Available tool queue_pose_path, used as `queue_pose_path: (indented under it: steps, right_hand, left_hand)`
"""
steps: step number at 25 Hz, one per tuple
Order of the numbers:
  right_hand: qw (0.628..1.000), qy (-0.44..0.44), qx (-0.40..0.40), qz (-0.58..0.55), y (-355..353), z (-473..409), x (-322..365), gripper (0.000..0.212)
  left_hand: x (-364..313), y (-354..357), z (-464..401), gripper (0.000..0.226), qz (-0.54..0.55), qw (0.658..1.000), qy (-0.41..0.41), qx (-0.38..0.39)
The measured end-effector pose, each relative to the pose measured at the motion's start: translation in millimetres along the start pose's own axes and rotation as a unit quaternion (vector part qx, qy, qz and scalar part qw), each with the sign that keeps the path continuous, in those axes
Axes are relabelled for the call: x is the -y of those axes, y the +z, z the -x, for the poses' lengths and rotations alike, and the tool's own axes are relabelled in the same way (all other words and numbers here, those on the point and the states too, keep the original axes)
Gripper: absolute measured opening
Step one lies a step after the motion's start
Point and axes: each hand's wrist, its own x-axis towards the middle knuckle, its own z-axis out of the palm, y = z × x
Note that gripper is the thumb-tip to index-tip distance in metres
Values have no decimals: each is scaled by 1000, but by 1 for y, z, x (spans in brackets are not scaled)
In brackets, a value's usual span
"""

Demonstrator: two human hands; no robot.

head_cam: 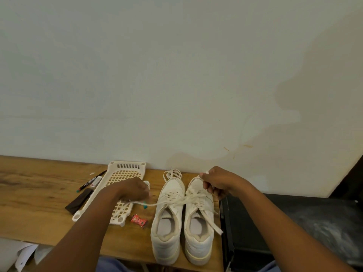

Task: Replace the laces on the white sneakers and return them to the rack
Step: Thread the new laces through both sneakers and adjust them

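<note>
Two white sneakers stand side by side on the wooden table (pixel 39 209), toes toward the wall: the left sneaker (pixel 167 222) and the right sneaker (pixel 199 228). A white lace (pixel 176 202) runs across both shoes' eyelets. My left hand (pixel 133 190) grips one end of that lace, pulled out to the left over the white rack. My right hand (pixel 218 182) pinches the other end above the right sneaker's toe. A loose bundle of white lace (pixel 172 173) lies on the table past the left sneaker's toe.
A white lattice plastic rack (pixel 125 173) lies flat left of the shoes. Beside it are a marker pen (pixel 91 181), a dark flat strip (pixel 79 201) and a small red packet (pixel 138 220). A black surface (pixel 294 222) adjoins the table's right edge. The wall is close behind.
</note>
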Motion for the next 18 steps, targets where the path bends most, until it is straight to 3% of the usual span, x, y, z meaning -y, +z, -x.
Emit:
queue_pose_path:
  steps: [2, 7, 15, 18]
  right_hand:
    - [999, -9, 25, -31, 4, -1, 5, 46]
    - [996, -28, 37, -74, 10, -3, 13, 42]
    - [993, -44, 23, -105, 17, -1, 18, 24]
    - [995, -49, -36, -76, 14, -1, 16, 28]
  left_hand:
    - [-9, 2, 8, 23, 112, 990, 38, 72]
    - [-22, 10, 5, 22, 74, 989, 103, 72]
    - [-26, 10, 9, 5, 104, 991, 52, 64]
    - [-8, -6, 3, 7, 86, 995, -38, -42]
